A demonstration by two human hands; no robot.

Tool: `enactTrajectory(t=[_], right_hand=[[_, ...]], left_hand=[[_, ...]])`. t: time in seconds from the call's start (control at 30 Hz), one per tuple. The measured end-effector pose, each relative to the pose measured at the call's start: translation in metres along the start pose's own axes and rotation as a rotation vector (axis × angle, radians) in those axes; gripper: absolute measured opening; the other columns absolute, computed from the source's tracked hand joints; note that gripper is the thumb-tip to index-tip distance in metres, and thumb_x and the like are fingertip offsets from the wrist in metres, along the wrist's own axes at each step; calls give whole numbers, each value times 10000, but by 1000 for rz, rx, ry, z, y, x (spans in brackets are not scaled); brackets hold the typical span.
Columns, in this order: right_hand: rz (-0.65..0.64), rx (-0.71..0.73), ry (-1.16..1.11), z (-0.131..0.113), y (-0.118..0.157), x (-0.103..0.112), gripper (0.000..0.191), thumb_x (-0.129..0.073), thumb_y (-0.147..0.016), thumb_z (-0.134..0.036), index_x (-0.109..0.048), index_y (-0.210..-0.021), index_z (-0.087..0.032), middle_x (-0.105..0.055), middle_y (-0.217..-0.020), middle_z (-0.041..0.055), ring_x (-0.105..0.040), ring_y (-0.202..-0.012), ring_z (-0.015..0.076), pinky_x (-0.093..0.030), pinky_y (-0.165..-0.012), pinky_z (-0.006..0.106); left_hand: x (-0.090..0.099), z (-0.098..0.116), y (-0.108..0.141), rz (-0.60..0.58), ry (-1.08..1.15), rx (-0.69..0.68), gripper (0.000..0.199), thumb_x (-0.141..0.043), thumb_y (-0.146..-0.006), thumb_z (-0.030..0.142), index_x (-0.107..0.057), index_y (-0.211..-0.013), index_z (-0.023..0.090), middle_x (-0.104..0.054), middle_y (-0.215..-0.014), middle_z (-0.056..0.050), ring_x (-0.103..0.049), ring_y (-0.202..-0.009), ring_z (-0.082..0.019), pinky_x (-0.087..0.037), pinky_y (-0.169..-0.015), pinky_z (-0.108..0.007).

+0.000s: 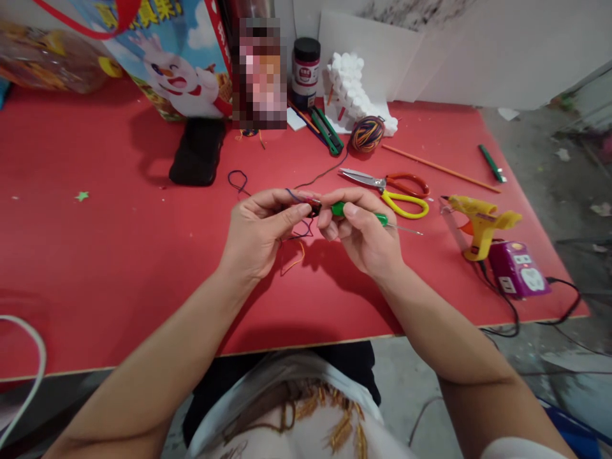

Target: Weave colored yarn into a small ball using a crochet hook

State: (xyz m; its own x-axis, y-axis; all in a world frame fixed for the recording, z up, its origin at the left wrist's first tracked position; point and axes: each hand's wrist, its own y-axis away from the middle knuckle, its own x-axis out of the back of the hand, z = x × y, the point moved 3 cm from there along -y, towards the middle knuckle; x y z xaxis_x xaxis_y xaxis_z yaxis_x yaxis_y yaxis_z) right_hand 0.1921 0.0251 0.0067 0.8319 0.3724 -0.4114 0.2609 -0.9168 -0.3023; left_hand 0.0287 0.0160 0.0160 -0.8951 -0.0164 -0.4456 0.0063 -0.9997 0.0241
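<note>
Near the middle of the table both hands meet, nearly touching. My left hand [261, 229] pinches a small dark crochet piece [313, 208] of multicoloured yarn between thumb and fingers; most of it is hidden. My right hand [366, 233] is closed around a crochet hook [338, 209] with a green handle, its thin metal end sticking out to the right. Loose yarn tails [292, 258] in orange and blue hang below the left fingers. A strand runs back to a multicoloured yarn ball [368, 134]. Scissors [387, 189] with orange and yellow handles lie just beyond my right hand.
A yellow glue gun [482, 220] and a purple box [519, 269] with cables sit at the right. Behind are a black phone [198, 152], a green cutter [327, 132], a dark jar [306, 73], a white model [347, 83] and a printed gift box [176, 70].
</note>
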Motion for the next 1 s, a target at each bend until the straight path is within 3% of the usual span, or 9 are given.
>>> enactTrajectory(t=[0.23,0.43,0.67,0.83,0.9,1.0], right_hand=[[42,17,127,0,4,4,248,-714,-1029,-433,-777,-1102,-204,-759,-799,9,-615,-644,118,-524,-621,272],[38,80,251,1,10,4,223,-663,-1071,-414,-769,-1125,-224,-746,-854,9,-655,-712,124,-527,-659,281],[34,193,680,-12,17,-5,233,-581,-1109,-371,-785,-1128,-260,-771,-915,22,-716,-814,162,-602,-805,342],[-64,385,973,-13,20,-12,238,-546,-1101,-259,-757,-1209,-280,-842,-1088,50,-770,-947,205,-613,-917,401],[-91,421,978,-11,22,-11,249,-550,-1094,-254,-744,-1247,-288,-844,-1111,50,-775,-946,214,-624,-915,415],[-44,340,865,-6,24,-6,255,-588,-1092,-313,-734,-1300,-324,-824,-1193,50,-783,-986,223,-646,-927,417]], left_hand=[[3,2,0,19,-85,12,335,-984,-699,140,-908,-1013,228,-735,-768,-2,-661,-683,-76,-556,-638,-185],[3,3,1,40,-73,55,355,-998,-666,139,-904,-1003,199,-717,-743,-6,-637,-646,-76,-534,-595,-189],[-1,-3,7,77,-140,-45,345,-992,-727,184,-899,-1057,228,-726,-775,16,-665,-701,-94,-596,-731,-244],[-5,-4,6,47,-23,38,407,-1029,-678,213,-898,-1061,248,-685,-720,36,-596,-617,-75,-559,-635,-232],[-5,-2,5,29,9,81,417,-1044,-647,227,-901,-1038,237,-667,-697,31,-567,-592,-71,-516,-573,-223],[-3,4,2,-11,9,121,416,-1038,-627,198,-903,-1020,215,-662,-701,19,-575,-599,-79,-493,-551,-223]])
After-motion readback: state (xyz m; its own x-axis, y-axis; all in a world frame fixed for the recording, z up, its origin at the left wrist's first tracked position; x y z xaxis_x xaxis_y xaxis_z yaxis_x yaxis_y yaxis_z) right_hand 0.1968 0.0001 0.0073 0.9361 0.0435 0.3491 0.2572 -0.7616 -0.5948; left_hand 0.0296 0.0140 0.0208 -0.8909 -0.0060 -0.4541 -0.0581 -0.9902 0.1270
